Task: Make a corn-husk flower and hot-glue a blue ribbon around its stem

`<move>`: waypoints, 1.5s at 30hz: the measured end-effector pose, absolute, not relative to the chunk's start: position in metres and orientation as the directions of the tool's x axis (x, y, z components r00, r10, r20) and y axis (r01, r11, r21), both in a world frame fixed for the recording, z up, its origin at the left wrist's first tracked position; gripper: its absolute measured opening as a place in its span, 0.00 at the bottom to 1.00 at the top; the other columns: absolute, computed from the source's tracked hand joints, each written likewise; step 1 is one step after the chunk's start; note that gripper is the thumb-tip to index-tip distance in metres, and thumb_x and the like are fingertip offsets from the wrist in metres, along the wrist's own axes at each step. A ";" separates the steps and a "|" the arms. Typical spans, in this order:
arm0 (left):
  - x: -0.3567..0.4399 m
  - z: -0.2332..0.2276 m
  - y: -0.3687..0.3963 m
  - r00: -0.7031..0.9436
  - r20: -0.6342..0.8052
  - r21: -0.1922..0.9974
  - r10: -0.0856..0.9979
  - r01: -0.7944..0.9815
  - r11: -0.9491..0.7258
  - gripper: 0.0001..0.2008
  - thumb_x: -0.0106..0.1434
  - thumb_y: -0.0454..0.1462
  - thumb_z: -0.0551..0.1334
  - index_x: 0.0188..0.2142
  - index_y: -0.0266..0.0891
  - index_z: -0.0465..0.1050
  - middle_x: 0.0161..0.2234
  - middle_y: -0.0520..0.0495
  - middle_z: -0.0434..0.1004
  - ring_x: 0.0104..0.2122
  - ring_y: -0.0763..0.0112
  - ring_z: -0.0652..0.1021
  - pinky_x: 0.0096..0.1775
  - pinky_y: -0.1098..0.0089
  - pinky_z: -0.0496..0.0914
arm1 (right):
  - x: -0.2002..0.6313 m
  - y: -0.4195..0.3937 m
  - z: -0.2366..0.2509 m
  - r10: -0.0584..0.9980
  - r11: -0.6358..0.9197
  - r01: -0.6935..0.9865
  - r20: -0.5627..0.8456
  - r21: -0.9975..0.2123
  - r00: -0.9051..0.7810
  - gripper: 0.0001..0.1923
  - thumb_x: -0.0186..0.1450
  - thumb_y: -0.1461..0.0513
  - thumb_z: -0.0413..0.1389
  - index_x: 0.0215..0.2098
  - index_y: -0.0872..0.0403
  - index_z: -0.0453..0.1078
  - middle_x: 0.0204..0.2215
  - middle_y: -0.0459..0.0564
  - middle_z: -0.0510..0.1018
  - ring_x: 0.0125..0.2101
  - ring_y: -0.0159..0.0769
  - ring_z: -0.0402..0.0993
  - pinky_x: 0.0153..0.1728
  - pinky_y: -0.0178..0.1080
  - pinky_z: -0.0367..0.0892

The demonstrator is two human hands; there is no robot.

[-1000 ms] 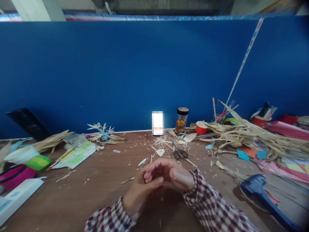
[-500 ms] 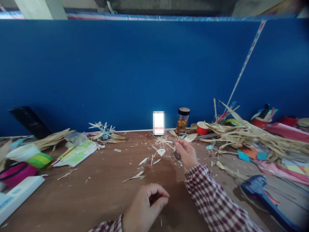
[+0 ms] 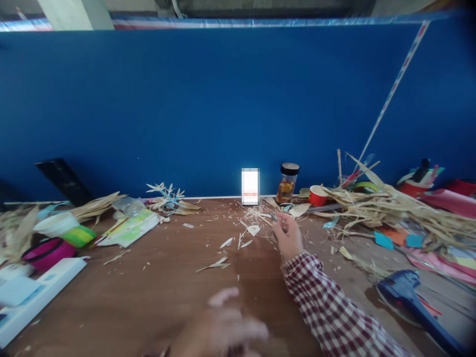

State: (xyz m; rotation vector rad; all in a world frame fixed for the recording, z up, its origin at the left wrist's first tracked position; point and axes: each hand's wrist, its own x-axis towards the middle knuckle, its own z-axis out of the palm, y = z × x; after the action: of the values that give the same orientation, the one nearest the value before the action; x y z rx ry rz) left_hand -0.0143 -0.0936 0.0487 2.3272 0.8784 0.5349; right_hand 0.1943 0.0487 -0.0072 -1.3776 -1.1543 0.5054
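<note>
I have the two hands apart on my feed. The right hand (image 3: 290,237) reaches forward with its fingertips pinched together on the scissors (image 3: 274,217), which are mostly hidden behind it, just in front of the lidded jar (image 3: 286,184). The left hand (image 3: 225,325) is low and near me, its fingers spread and smeared by blur; I cannot tell whether it touches the surface (image 3: 159,292).

I count one jar, one small red cup (image 3: 318,196) just to its right, one blue glue gun (image 3: 399,292) lying at right, one white power strip (image 3: 46,292) at left, one magenta container (image 3: 48,254) and one white cup (image 3: 55,224) near it. Two blue squares (image 3: 383,240) lie by an orange piece (image 3: 394,233). The dried strips (image 3: 394,210) heaped at right are too many to count.

The surface is brown wood grain, strewn with pale scraps (image 3: 254,230). I see a blue partition (image 3: 208,109) along its far edge, a pale pillar (image 3: 87,15) showing above, and a white strip (image 3: 396,89) slanting down at right.
</note>
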 end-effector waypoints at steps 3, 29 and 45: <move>-0.042 0.047 -0.062 0.358 0.245 0.408 0.901 0.805 -0.431 0.15 0.56 0.37 0.56 0.43 0.51 0.71 0.43 0.47 0.73 0.41 0.60 0.70 0.53 0.52 0.45 | 0.189 0.045 -0.010 0.884 0.216 0.311 0.321 -0.925 0.339 0.20 0.54 0.55 0.53 0.43 0.56 0.64 0.41 0.56 0.68 0.38 0.40 0.66 0.32 0.40 0.67; -0.004 0.021 -0.003 0.178 -0.319 0.884 0.931 -0.299 0.360 0.07 0.50 0.35 0.64 0.30 0.37 0.72 0.26 0.49 0.76 0.26 0.75 0.74 0.30 0.74 0.68 | 0.150 0.011 0.001 0.937 0.282 0.028 0.269 -0.959 -0.223 0.11 0.60 0.58 0.49 0.36 0.54 0.69 0.31 0.48 0.74 0.33 0.34 0.69 0.37 0.38 0.64; 0.006 -0.001 0.001 0.249 -0.301 0.906 0.920 -0.225 0.358 0.10 0.48 0.40 0.65 0.28 0.35 0.72 0.26 0.48 0.75 0.28 0.73 0.74 0.31 0.73 0.68 | 0.148 0.015 -0.015 0.963 0.062 -0.151 0.099 -0.987 -0.251 0.10 0.55 0.56 0.55 0.28 0.55 0.65 0.21 0.42 0.70 0.22 0.28 0.66 0.26 0.32 0.62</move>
State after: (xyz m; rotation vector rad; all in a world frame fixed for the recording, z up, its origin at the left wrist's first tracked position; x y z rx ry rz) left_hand 0.0059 0.0014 -0.0014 0.8629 1.0076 0.9285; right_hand 0.1480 0.0151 -0.0147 -0.9087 -1.3245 1.3974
